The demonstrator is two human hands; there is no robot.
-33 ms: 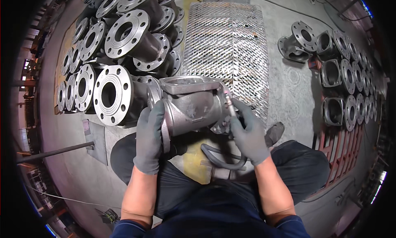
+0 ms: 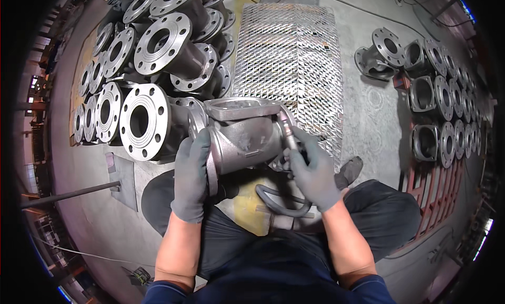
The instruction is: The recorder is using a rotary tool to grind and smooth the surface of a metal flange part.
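Observation:
A grey cast metal valve body [image 2: 247, 138] lies across in front of me, its squarish opening facing up. My left hand [image 2: 190, 172], gloved in grey, is closed round the flange at its left end. In my right hand [image 2: 315, 172], also gloved, is a slim pencil grinder [image 2: 289, 133] with a pink tip. That tip is up against or very near the right-end flange; I cannot tell whether they touch. A dark hose [image 2: 281, 205] curves below the right hand. Part of the right flange is hidden behind the hand and tool.
Flanged valve bodies [image 2: 158, 43] are piled at the left, one [image 2: 144, 122] close beside my left hand. More valve bodies [image 2: 444, 96] stand in rows at the right, near a red metal rack [image 2: 434, 198]. A patterned metal plate [image 2: 289, 51] lies ahead. A bar [image 2: 71, 194] juts in from the left.
My right hand and the grinder have shifted slightly left, the pink tip moving up and left along the flange. The left hand and valve body stay almost still.

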